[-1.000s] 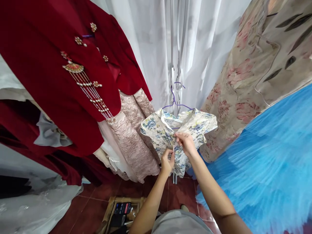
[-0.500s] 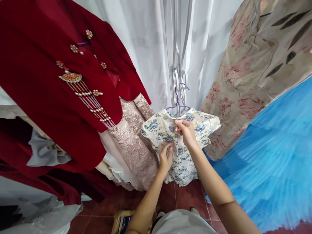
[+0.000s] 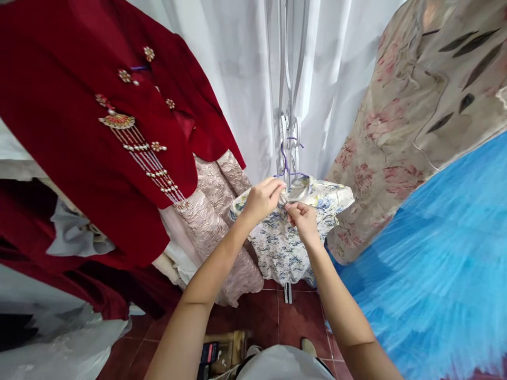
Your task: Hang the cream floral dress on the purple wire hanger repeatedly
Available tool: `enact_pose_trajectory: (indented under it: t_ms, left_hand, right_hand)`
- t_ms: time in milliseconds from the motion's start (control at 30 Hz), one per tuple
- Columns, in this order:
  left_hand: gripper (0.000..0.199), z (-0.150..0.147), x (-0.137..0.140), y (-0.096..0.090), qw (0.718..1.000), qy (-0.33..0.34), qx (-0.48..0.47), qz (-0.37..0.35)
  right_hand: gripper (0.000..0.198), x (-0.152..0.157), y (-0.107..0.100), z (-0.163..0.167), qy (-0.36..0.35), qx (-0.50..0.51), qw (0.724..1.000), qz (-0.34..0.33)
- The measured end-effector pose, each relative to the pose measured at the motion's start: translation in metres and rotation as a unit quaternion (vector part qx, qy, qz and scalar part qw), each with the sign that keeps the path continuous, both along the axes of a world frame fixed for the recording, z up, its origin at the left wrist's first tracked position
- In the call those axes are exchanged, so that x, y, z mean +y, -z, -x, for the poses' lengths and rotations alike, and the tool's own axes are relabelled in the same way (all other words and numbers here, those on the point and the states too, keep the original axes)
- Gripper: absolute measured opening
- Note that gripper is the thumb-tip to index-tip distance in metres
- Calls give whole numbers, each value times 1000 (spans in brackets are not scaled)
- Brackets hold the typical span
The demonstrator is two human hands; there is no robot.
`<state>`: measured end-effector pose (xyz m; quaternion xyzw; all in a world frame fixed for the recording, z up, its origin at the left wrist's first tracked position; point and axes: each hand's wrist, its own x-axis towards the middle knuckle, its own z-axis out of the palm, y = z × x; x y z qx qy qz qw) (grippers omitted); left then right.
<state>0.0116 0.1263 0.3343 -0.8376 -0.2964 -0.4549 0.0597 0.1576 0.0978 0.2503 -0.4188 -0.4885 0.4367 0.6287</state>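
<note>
A white blouse (image 3: 273, 248) with a blue and yellow flower print hangs in front of me on a purple hanger (image 3: 285, 164). The hanger hooks onto a white metal stand (image 3: 285, 95). My left hand (image 3: 263, 199) is closed at the left side of the blouse's neckline, pinching its edge. Just to the right and a little lower, my right hand (image 3: 303, 217) pinches the front opening below the collar. The two sets of fingertips nearly meet, and whatever small fastening lies between them is too small to make out.
A dark red velvet jacket (image 3: 158, 132) with beaded ornaments hangs at left, over a pink brocade garment (image 3: 216, 184). At right hang a beige floral dress (image 3: 380, 158) and blue tulle (image 3: 428, 264). A wooden box (image 3: 235, 345) stands on the red tiled floor (image 3: 257, 316).
My left hand has risen from the middle of the blouse front to its neckline. My right hand has shifted slightly down. The blouse's hem is drawn up and the neckline is pulled open.
</note>
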Motion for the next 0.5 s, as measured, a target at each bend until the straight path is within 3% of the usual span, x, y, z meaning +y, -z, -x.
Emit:
enact_pose_trajectory:
  t_ms: [100, 233, 367, 500]
  left_hand:
    - [25, 18, 3, -14, 993, -43, -106, 15]
    - [28, 83, 25, -11, 963, -84, -243, 84]
    - [39, 157, 40, 33, 923, -141, -325, 150]
    - [49, 183, 25, 99, 893, -188, -377, 157]
  right_hand:
    - [35, -10, 35, -2, -17, -51, 998, 44]
    - [35, -24, 80, 0, -40, -87, 991, 94]
    - [28, -30, 104, 4, -72, -98, 986, 111]
    - [32, -34, 123, 3, -100, -127, 979, 121]
